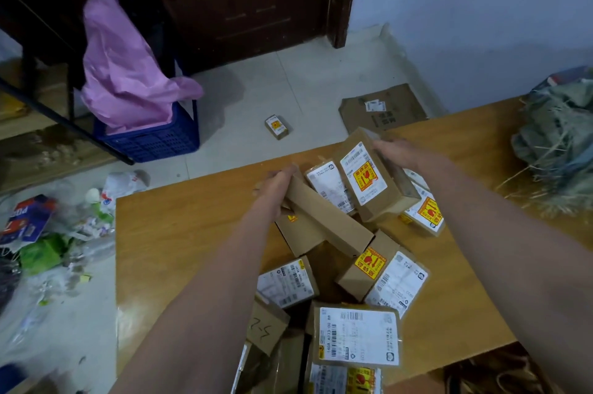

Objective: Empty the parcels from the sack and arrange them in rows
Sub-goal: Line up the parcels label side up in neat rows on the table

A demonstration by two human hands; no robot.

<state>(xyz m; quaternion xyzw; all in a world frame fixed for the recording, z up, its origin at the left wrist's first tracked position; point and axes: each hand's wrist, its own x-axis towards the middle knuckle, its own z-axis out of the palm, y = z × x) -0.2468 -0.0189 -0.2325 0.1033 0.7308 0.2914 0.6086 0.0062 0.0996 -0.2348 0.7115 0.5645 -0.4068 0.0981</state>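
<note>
— Cardboard everywhere. What's on the wooden table [179,233]?

— A loose heap of parcels [340,265], brown boxes with white shipping labels, some with yellow and red stickers. They lie at all angles, some leaning on others, not in rows.

— And the hands?

— Both arms reach out over the heap. The left hand [279,178] grips the far end of a long plain box [327,220] that lies slanted across the top of the pile. The right hand [398,153] holds the far end of a labelled box [369,178] with a yellow sticker; that box is tilted, raised above the ones beneath it.

— Where's the sack?

— A grey-green woven sack [558,143] sits crumpled on the far right of the table, with frayed straw-like strands hanging from it, well apart from the heap.

— Anything on the floor?

— One small parcel [277,126] lies alone on the pale tiles beyond the table. Near it a flattened sheet of cardboard [385,109] lies by the wall. To the left stands a blue plastic crate [154,137] with a pink plastic bag [125,66] sticking out of it, and closer in, a scatter of plastic wrappers and litter [54,243].
</note>
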